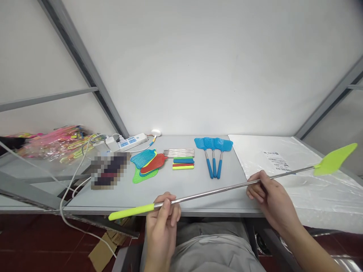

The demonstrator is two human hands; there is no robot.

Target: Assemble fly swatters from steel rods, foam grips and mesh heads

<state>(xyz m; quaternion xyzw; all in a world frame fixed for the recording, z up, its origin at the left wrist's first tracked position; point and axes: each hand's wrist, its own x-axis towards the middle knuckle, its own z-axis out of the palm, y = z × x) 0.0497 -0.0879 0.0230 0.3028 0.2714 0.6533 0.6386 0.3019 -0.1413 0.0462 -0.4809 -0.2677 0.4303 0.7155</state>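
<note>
A yellow-green telescopic fly swatter (204, 193) is stretched out long across the front of the table, handle at left and paddle at right. My left hand (164, 215) grips its metal rod just beside the handle. Farther along the rod, my right hand (269, 196) pinches it between thumb and fingers. Beyond the rod lie three blue fly swatters (214, 158) side by side, their rods short. Left of them sit several metal rods (179, 152), coloured handle sleeves (183, 166) in green, blue, red and yellow, and loose swatter heads (153, 164) overlapping in a pile.
A white power strip (133, 141) with plugs and cables stands at the back left, near a pixelated patch (110, 172). Plastic bags of colourful items (62, 143) lie farther left. White plastic wrapping with a label (255, 151) covers the table's right side. Grey metal posts (85, 64) frame the bench.
</note>
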